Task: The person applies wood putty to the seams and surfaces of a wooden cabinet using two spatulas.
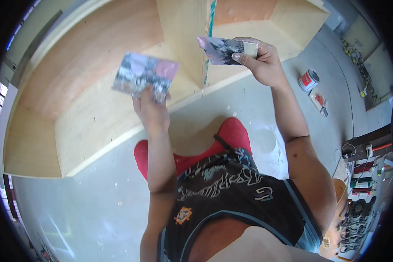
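Observation:
My left hand (152, 111) is closed on a flat square plate (137, 72), smeared grey and white with pink putty along its far edge. The plate is a little blurred. My right hand (266, 63) grips a putty knife (225, 50) by its pale end, thumb on top. Dark stains cover its wide blade, and pink putty sits at the tip, which points left. The two tools are apart. Just beyond both hands is a large plywood cabinet (98, 118) with a divider (183, 43), whose edge carries a green and white strip near the blade.
An open red and white can (309, 80) stands on the grey floor (96, 205) to the right, with a stained board (318, 102) beside it. At lower right, a wooden workbench (332, 231) holds tools and bottles. My legs in red trousers (236, 133) are near the cabinet's front edge.

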A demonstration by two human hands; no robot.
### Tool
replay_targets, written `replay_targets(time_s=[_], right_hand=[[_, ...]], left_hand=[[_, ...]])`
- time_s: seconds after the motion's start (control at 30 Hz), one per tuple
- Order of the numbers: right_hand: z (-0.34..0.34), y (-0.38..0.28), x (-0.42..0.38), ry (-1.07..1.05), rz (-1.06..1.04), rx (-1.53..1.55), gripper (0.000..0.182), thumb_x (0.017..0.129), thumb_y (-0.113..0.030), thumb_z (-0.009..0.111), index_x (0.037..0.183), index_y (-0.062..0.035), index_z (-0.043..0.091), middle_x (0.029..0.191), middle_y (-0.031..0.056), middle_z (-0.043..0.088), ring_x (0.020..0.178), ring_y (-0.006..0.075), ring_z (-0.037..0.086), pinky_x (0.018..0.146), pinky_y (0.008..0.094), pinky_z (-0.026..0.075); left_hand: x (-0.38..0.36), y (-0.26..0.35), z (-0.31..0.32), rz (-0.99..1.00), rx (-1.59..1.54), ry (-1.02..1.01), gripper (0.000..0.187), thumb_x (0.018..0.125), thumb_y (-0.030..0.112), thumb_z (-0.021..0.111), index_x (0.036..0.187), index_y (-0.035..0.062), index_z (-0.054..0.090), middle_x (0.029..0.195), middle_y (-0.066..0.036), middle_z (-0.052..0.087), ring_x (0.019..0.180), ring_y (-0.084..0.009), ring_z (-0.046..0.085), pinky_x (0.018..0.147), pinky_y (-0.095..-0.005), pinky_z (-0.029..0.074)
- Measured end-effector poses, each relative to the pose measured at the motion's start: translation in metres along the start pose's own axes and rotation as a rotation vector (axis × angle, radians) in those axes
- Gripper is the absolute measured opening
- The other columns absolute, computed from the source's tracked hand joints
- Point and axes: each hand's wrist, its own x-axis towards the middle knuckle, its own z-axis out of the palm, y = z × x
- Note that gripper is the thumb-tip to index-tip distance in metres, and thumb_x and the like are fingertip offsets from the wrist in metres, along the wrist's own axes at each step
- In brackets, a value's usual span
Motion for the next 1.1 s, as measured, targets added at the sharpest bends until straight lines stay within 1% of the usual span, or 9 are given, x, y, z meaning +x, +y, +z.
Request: replay_targets(time_s=[0.07, 0.13, 0.27, 0.3, 0.53, 0.87, 1.0, 1.07, 1.1], right_hand=[[0.002, -0.009, 0.009, 0.035, -0.063, 0.055, 0.024, 0.082, 0.004, 0.059, 0.105, 0.0044, 0.058, 0.098, 0.0051, 0.063, 0.089, 0.0102, 0.057, 0.082, 0.0242, 0.047], [0.008, -0.017, 0.019, 0.245, -0.371, -0.051, 0.029, 0.080, 0.004, 0.061, 0.109, 0.0050, 0.056, 0.098, 0.0070, 0.064, 0.088, 0.0110, 0.058, 0.081, 0.0246, 0.046], [0.004, -0.031, 0.060, 0.564, -1.080, -0.772, 0.026, 0.077, 0.008, 0.060, 0.102, 0.0014, 0.061, 0.104, 0.0134, 0.064, 0.090, 0.0225, 0.060, 0.077, 0.0296, 0.044], [0.008, -0.033, 0.070, 0.619, -1.166, -0.744, 0.031, 0.071, 0.011, 0.060, 0.099, -0.0013, 0.063, 0.104, 0.0135, 0.063, 0.087, 0.0259, 0.059, 0.077, 0.0308, 0.042], [0.010, -0.009, 0.107, 0.738, -1.228, -1.004, 0.047, 0.054, 0.005, 0.055, 0.099, -0.0063, 0.064, 0.107, 0.0071, 0.063, 0.080, 0.0196, 0.052, 0.075, 0.0304, 0.036], [0.017, 0.003, 0.090, 0.675, -1.052, -1.078, 0.045, 0.060, 0.004, 0.059, 0.100, -0.0144, 0.065, 0.105, 0.0000, 0.064, 0.081, 0.0208, 0.051, 0.073, 0.0312, 0.036], [-0.006, -0.024, 0.072, 0.581, -0.988, -0.828, 0.041, 0.064, 0.009, 0.058, 0.101, -0.0082, 0.063, 0.091, 0.0040, 0.066, 0.075, 0.0201, 0.057, 0.069, 0.0309, 0.047], [-0.017, -0.045, 0.065, 0.448, -0.639, -0.341, 0.032, 0.070, 0.007, 0.058, 0.099, -0.0055, 0.063, 0.087, 0.0046, 0.066, 0.072, 0.0142, 0.059, 0.068, 0.0282, 0.048], [-0.025, -0.058, 0.067, 0.461, -0.532, -0.385, 0.025, 0.073, 0.005, 0.059, 0.097, -0.0032, 0.063, 0.084, 0.0046, 0.065, 0.073, 0.0095, 0.059, 0.069, 0.0256, 0.048]], left_hand=[[0.003, -0.013, -0.022, 0.324, 0.674, -0.063, 0.027, 0.082, 0.008, 0.047, 0.110, 0.0089, 0.044, 0.097, -0.005, 0.053, 0.077, -0.0158, 0.055, 0.054, -0.0313, 0.044], [0.000, -0.005, -0.019, -0.066, 0.076, 0.053, 0.028, 0.082, 0.009, 0.048, 0.110, 0.0083, 0.044, 0.097, -0.005, 0.053, 0.077, -0.0158, 0.055, 0.054, -0.0315, 0.045], [0.002, -0.007, -0.031, -0.085, 0.124, 0.036, 0.029, 0.081, 0.010, 0.050, 0.109, 0.0084, 0.044, 0.096, -0.005, 0.053, 0.077, -0.0160, 0.055, 0.054, -0.0320, 0.045], [0.002, -0.006, -0.032, -0.093, 0.102, 0.046, 0.029, 0.081, 0.010, 0.051, 0.109, 0.0083, 0.045, 0.095, -0.005, 0.053, 0.077, -0.0161, 0.055, 0.054, -0.0318, 0.045], [-0.004, 0.003, -0.048, -0.073, 0.074, 0.120, 0.030, 0.080, 0.009, 0.051, 0.109, 0.0075, 0.045, 0.093, -0.005, 0.054, 0.075, -0.0163, 0.055, 0.052, -0.0305, 0.045], [-0.006, -0.002, -0.071, -0.093, 0.081, 0.149, 0.027, 0.080, 0.009, 0.051, 0.107, 0.0076, 0.046, 0.092, -0.005, 0.054, 0.073, -0.0156, 0.055, 0.051, -0.0295, 0.045], [-0.004, -0.012, -0.074, -0.122, 0.074, 0.145, 0.027, 0.081, 0.009, 0.051, 0.107, 0.0075, 0.045, 0.092, -0.005, 0.054, 0.072, -0.0159, 0.056, 0.051, -0.0291, 0.046], [-0.004, -0.016, -0.073, -0.135, 0.051, 0.137, 0.027, 0.081, 0.009, 0.051, 0.107, 0.0075, 0.045, 0.092, -0.005, 0.055, 0.072, -0.0161, 0.057, 0.051, -0.0293, 0.047], [-0.003, -0.018, -0.073, -0.138, 0.057, 0.113, 0.028, 0.081, 0.009, 0.051, 0.108, 0.0075, 0.045, 0.092, -0.005, 0.055, 0.073, -0.0162, 0.057, 0.051, -0.0295, 0.047]])
